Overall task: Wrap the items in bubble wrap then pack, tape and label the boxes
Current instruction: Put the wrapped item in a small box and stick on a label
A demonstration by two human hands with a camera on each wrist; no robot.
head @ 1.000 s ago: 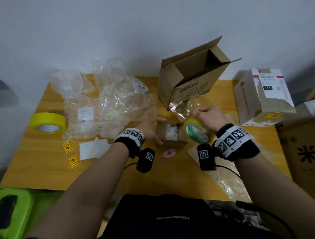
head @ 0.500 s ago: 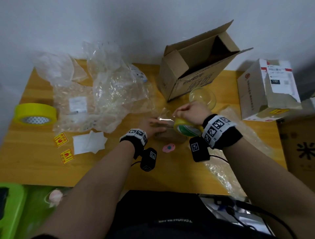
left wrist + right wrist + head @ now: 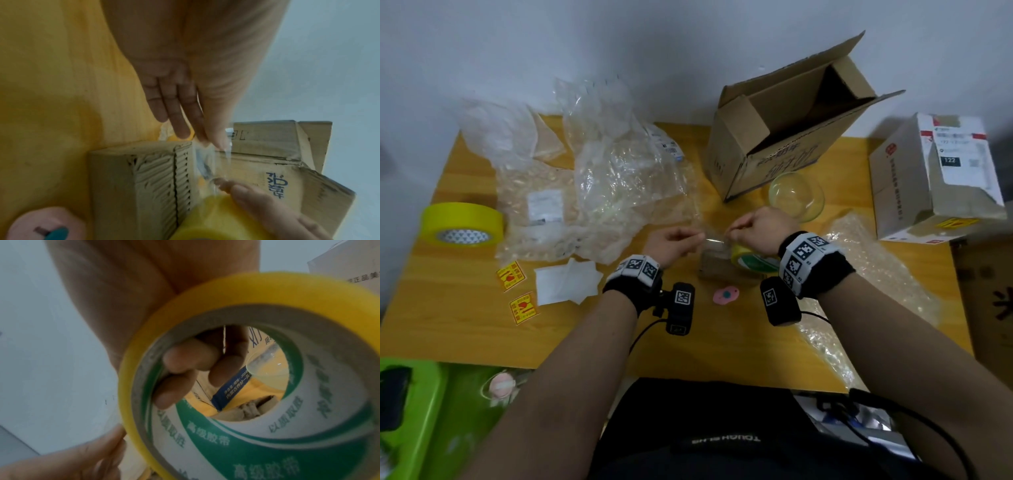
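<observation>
While clear tape spans between both hands, a small closed box sits beneath them at the middle of the counter (image 3: 465,335).

Largest on the counter is the open cardboard box (image 3: 784,137) at the back, tipped on its side, with a white labelled parcel (image 3: 935,178) to its right and crumpled bubble wrap (image 3: 599,192) spread to its left. Nearer lies the small brown box (image 3: 714,265), flaps shut, and above it the right hand (image 3: 760,228) grips a yellow tape roll (image 3: 748,258), fingers (image 3: 191,358) curled through its core. From the roll a strip of clear tape (image 3: 710,238) runs to the left hand (image 3: 671,245), which pinches its free end, other fingers straight. Behind the right hand stands a glass bowl (image 3: 796,195); a second yellow roll (image 3: 462,222) lies far left. Two yellow fragile stickers (image 3: 517,291) and a pink cutter (image 3: 725,295) lie near the wrists.
</observation>
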